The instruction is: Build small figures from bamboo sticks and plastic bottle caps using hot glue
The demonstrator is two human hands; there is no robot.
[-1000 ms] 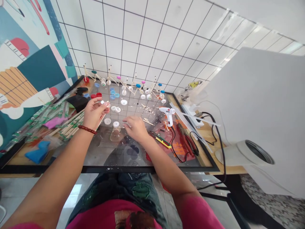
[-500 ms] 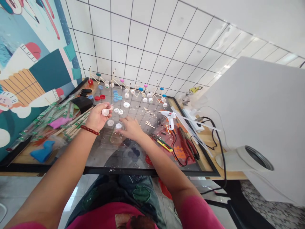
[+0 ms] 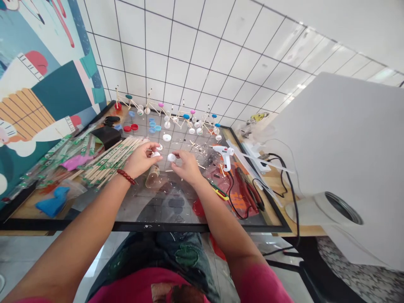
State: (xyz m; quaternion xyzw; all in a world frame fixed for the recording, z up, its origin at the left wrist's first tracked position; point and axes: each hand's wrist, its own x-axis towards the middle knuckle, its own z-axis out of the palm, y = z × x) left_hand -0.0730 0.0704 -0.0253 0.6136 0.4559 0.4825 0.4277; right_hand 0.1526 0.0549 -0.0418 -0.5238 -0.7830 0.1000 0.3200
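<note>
My left hand [image 3: 140,159], wearing a red bead bracelet [image 3: 126,177], pinches a white bottle cap [image 3: 155,155] between thumb and fingers. Another white cap [image 3: 159,147] shows at its index fingertip; whether it is held too I cannot tell. Facing it a short way to the right, my right hand [image 3: 187,165] grips a white bottle cap [image 3: 171,157] by its edge. A gap separates the caps of the two hands. Beyond them a white cap [image 3: 167,137] lies on the glass tabletop [image 3: 132,210].
Stick models with caps [image 3: 186,117] line the back edge. Blue caps [image 3: 152,124] and red caps [image 3: 130,127] lie before them. Wrapped chopsticks [image 3: 110,162] cover the left. At right are a glue gun [image 3: 224,155], red-handled pliers [image 3: 249,189] and a yellow cutter [image 3: 221,193].
My left hand has moved right and lower, uncovering the chopsticks. My right hand, earlier reaching by white caps on the glass, has moved slightly right and now holds a cap.
</note>
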